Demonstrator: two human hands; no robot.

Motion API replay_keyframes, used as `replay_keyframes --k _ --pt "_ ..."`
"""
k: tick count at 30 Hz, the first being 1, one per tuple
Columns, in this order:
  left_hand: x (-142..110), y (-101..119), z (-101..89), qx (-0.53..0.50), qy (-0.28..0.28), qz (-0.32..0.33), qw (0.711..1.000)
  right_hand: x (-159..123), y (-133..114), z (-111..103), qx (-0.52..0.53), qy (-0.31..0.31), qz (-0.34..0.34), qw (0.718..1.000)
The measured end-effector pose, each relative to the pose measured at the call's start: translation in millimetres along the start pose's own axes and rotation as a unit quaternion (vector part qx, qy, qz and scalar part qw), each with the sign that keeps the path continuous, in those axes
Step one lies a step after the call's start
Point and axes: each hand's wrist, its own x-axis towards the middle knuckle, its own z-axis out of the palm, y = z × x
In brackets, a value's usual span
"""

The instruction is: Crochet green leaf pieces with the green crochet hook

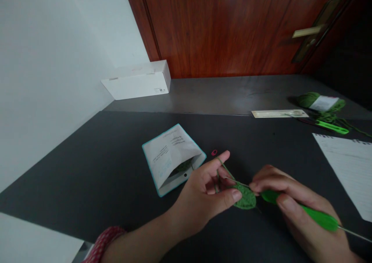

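Note:
Pinched between the thumb and fingers of my left hand [207,197] is a small oval of green crochet [245,198]. A strand of green yarn [226,167] runs over its raised index finger down to the piece. My right hand [299,205] is closed around the bright green handle of a crochet hook [319,218]. The hook's thin metal shaft reaches left to the top edge of the crochet, near the left fingers. Just beyond my left index finger lies a small pink stitch marker [214,153].
A white pouch with a blue border [165,154] lies left of my hands, its mouth gaping with green yarn inside. At the right are a green yarn ball [308,99], a ruler-like strip [273,114], a bright green tool [332,127] and a notebook [348,170]. A white box [139,85] stands behind.

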Motion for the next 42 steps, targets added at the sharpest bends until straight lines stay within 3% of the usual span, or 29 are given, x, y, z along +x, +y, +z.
replay_keyframes --k 7,11,25,29,31,34,37,42 --pt "1.6 5.4 0.7 0.032 0.006 -0.031 0.999 6.7 3.1 1.5 0.148 0.035 0.072 0.986" --pt "1.1 5.3 0.7 0.042 0.0 -0.035 0.999 12.9 0.0 -0.4 0.163 0.042 0.08 0.982" --pt "3.0 1.9 -1.1 0.044 0.004 -0.004 0.999 -2.9 -6.9 -9.3 0.028 0.009 0.01 1.0" --pt "3.3 1.3 -0.4 0.083 0.022 0.025 0.996 -4.8 -8.2 -8.5 -0.063 -0.004 -0.036 0.997" --pt "3.1 -0.5 1.7 0.115 0.053 0.043 0.991 -6.5 -8.7 -5.9 -0.153 -0.02 -0.09 0.984" --pt "2.5 -4.6 5.1 0.169 0.114 0.078 0.976 -7.6 -9.3 2.4 -0.286 -0.012 -0.193 0.938" --pt "1.4 -7.6 7.0 0.219 0.157 0.108 0.957 -4.3 -11.4 12.6 -0.36 -0.003 -0.252 0.898" --pt "0.7 -4.6 6.9 0.219 0.147 0.118 0.957 5.4 -13.3 24.8 -0.415 -0.002 -0.288 0.863"
